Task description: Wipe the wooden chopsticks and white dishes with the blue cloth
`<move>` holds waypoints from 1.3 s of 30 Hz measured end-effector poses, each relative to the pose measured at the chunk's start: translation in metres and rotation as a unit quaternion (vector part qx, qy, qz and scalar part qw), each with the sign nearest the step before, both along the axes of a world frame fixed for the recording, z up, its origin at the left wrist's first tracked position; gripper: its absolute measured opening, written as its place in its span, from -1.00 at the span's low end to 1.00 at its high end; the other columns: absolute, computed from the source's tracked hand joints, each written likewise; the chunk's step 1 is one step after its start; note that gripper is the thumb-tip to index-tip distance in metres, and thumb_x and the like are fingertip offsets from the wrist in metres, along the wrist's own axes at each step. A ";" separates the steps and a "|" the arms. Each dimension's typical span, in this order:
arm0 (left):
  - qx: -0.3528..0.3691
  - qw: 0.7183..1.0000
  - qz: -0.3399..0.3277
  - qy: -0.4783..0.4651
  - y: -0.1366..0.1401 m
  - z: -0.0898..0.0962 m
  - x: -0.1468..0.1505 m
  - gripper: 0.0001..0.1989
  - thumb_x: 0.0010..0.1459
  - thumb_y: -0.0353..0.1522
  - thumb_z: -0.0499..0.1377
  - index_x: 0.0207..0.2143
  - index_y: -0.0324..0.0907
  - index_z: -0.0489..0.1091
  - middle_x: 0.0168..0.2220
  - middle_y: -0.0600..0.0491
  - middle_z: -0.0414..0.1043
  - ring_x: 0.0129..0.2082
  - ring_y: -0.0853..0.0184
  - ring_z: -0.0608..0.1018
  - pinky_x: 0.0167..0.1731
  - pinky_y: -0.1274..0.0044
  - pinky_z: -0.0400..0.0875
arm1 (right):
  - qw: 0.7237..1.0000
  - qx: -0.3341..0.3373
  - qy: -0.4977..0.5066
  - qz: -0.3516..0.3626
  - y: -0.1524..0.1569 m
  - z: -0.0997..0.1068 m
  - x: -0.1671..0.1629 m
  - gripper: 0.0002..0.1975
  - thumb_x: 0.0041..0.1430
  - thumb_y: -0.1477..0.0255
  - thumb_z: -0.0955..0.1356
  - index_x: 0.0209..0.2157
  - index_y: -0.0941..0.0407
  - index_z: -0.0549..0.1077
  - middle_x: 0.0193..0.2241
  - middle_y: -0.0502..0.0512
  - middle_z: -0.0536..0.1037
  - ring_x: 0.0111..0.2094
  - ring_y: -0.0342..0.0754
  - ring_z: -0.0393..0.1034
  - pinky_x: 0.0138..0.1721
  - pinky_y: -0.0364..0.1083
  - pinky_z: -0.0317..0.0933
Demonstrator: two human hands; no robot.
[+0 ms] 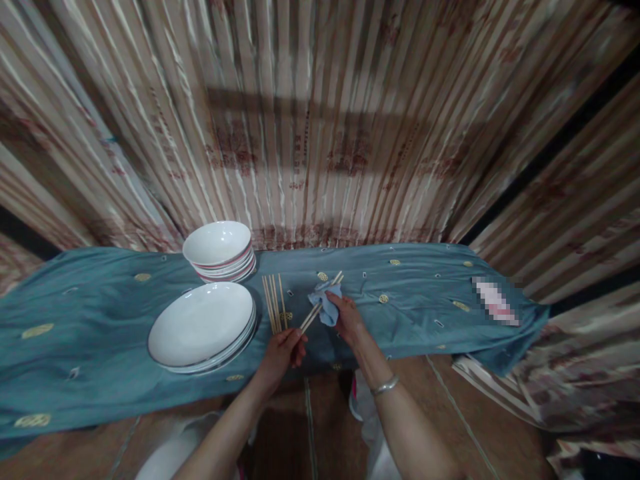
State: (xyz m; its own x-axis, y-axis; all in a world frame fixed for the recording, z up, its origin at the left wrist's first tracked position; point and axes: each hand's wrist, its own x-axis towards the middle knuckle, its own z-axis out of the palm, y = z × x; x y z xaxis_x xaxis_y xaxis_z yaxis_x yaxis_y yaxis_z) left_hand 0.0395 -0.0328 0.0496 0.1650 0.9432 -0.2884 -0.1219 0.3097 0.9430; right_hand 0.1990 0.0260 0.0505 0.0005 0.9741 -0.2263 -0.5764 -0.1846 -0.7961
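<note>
A pair of pale chopsticks (311, 319) slants up to the right between my hands. My left hand (283, 351) is closed around their lower ends. A light blue cloth (328, 308) is wrapped about their upper part, and my right hand (346, 316) pinches it there, with the tips poking out beyond. Just left of them, several more chopsticks (271, 303) lie side by side on the blue tablecloth (410, 320).
A stack of large white plates (203, 327) stands on the left, with a stack of white bowls (219, 243) behind it. At the right end lies a blurred-out pinkish item (496, 301). Patterned curtains (320, 133) hang behind the table.
</note>
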 end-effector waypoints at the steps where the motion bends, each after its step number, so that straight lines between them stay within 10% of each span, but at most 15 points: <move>1: -0.001 1.000 0.005 0.002 0.001 0.000 0.000 -0.63 -0.11 -0.07 0.19 -0.55 -0.23 0.35 -0.74 0.17 0.25 -0.80 0.52 0.23 -0.77 0.62 -0.01 | 1.000 -0.013 0.008 0.003 -0.002 0.001 -0.004 -0.76 -0.25 0.34 0.53 -0.54 0.17 0.51 -0.63 -0.02 0.53 -0.65 -0.19 0.34 -0.61 -0.22 0.24; 39: -0.021 0.999 0.032 0.005 0.008 0.002 -0.002 -0.56 -0.24 -0.01 0.27 -0.51 -0.21 0.38 -0.72 0.15 0.34 -0.77 0.50 0.27 -0.74 0.62 0.06 | 0.997 -0.010 -0.033 0.074 -0.017 -0.003 -0.032 -0.65 -0.33 0.24 0.54 -0.54 0.22 0.54 -0.65 0.02 0.52 -0.63 -0.17 0.33 -0.54 -0.17 0.17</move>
State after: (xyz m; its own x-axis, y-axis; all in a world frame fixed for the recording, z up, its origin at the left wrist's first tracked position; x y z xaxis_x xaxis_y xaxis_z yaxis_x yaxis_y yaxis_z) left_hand 0.0371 -0.0250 0.0512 0.1021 0.9389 -0.3288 -0.1324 0.3404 0.9309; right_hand 0.1668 0.0092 0.0477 -0.1269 0.9601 -0.2493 -0.4884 -0.2793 -0.8267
